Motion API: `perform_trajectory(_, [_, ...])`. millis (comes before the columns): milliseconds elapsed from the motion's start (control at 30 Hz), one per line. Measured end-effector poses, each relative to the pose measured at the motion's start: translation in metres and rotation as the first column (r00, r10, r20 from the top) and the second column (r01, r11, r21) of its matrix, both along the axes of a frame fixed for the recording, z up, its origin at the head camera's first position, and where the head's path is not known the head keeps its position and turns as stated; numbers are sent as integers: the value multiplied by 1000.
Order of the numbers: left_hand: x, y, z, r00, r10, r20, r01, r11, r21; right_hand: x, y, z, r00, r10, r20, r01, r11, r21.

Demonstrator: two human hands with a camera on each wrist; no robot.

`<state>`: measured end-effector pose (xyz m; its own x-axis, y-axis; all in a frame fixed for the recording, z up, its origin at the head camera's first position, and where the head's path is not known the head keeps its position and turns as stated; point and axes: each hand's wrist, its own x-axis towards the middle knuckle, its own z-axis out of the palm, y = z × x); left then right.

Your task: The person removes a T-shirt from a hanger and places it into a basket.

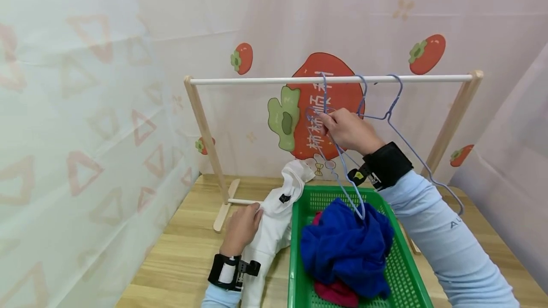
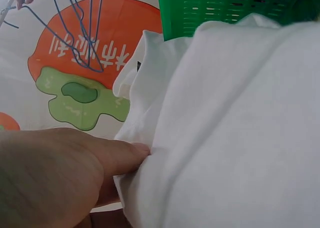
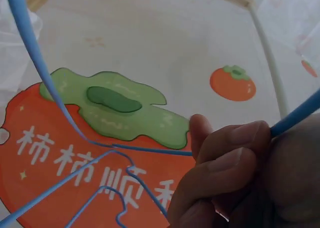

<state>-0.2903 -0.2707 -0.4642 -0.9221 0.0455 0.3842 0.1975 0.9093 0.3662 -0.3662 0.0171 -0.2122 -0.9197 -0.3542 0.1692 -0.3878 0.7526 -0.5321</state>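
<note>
A white garment [image 1: 274,213] with a black neck label lies on the table to the left of a green basket. My left hand [image 1: 241,227] pinches its edge between thumb and fingers, and the cloth fills much of the left wrist view. Up at the rack's white rail [image 1: 257,81], my right hand [image 1: 348,129] grips a blue wire hanger [image 1: 324,91] just below its hook. That hook is at the rail; whether it bears on it, I cannot tell. The hanger's lower end hangs in front of blue cloth in the basket.
More blue wire hangers [image 1: 401,90] hang on the rail to the right. The green basket [image 1: 294,255] holds a crumpled blue cloth [image 1: 342,246] and a dark red one [image 1: 336,293]. Wooden posts [image 1: 207,136] hold up the rail, before a curtain printed with persimmons.
</note>
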Motion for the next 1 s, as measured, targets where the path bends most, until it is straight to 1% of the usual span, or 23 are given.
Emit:
perform_trajectory(100, [1, 0, -1, 1000, 5, 16, -5, 1000, 8, 3, 3, -3, 1000, 14, -19, -13, 999, 49])
perform_trajectory(167, [1, -1, -2, 999, 4, 32, -5, 1000, 12, 12, 6, -3, 999, 15, -49, -11, 997, 82])
perform_trajectory(267, [2, -2, 0, 999, 6, 54, -7, 999, 34, 36, 11, 3, 994, 6, -110, 11, 989, 148])
perform_trajectory(333, [2, -3, 2, 998, 4, 64, -7, 999, 52, 58, 14, 8, 987, 4, -162, 23, 986, 166])
perform_trajectory(367, [2, -4, 3, 998, 3, 71, -7, 998, 62, 70, 15, 11, 980, 3, -201, 32, 985, 169])
perform_trajectory(400, [1, -4, 4, 997, -1, 76, -4, 997, 72, 83, 16, 12, 968, 4, -252, 39, 986, 165])
perform_trajectory(433, [1, -5, 4, 997, -5, 80, -1, 997, 78, 96, 16, 12, 951, 7, -310, 41, 988, 150])
perform_trajectory(467, [0, -5, 5, 996, -8, 84, 1, 996, 84, 109, 16, 11, 928, 17, -373, 36, 990, 136])
perform_trajectory(500, [-1, -5, 5, 996, -13, 88, 5, 996, 90, 122, 15, 9, 899, 28, -437, 29, 992, 125])
perform_trajectory(533, [-2, -6, 5, 996, -16, 88, 8, 996, 90, 136, 14, 6, 865, 46, -500, 14, 993, 114])
perform_trajectory(567, [-3, -6, 6, 996, -21, 84, 13, 995, 94, 149, 12, 1, 834, 65, -548, 3, 993, 121])
perform_trajectory(600, [-4, -6, 6, 997, -25, 73, 18, 995, 95, 161, 9, -5, 806, 91, -585, -17, 991, 130])
perform_trajectory(633, [-5, -6, 6, 998, -28, 63, 22, 995, 94, 172, 6, -11, 785, 125, -607, -45, 988, 145])
perform_trajectory(667, [-5, -6, 6, 998, -29, 53, 24, 996, 90, 181, 2, -19, 776, 163, -609, -73, 983, 170])
perform_trajectory(700, [-5, -7, 5, 999, -30, 44, 26, 996, 80, 190, -2, -27, 780, 200, -593, -98, 975, 200])
perform_trajectory(733, [-5, -7, 5, 999, -29, 38, 26, 997, 71, 196, -7, -35, 789, 247, -562, -132, 962, 238])
perform_trajectory(767, [-4, -7, 5, 999, -26, 35, 24, 998, 60, 201, -14, -42, 809, 293, -510, -162, 945, 285])
perform_trajectory(833, [-3, -7, 4, 999, -13, 50, 11, 999, 38, 204, -29, -58, 846, 365, -388, -221, 903, 368])
perform_trajectory(900, [-2, -7, 3, 996, 0, 84, -2, 1000, 26, 200, -46, -74, 871, 402, -283, -259, 865, 430])
perform_trajectory(933, [-1, -8, 2, 994, 3, 113, -6, 999, 31, 195, -55, -82, 877, 410, -250, -270, 851, 450])
perform_trajectory(967, [-1, -8, 2, 990, 1, 141, -7, 999, 40, 188, -65, -91, 883, 409, -231, -272, 847, 458])
perform_trajectory(1000, [-1, -8, 1, 985, -2, 175, -7, 999, 49, 180, -73, -100, 887, 399, -233, -264, 851, 453])
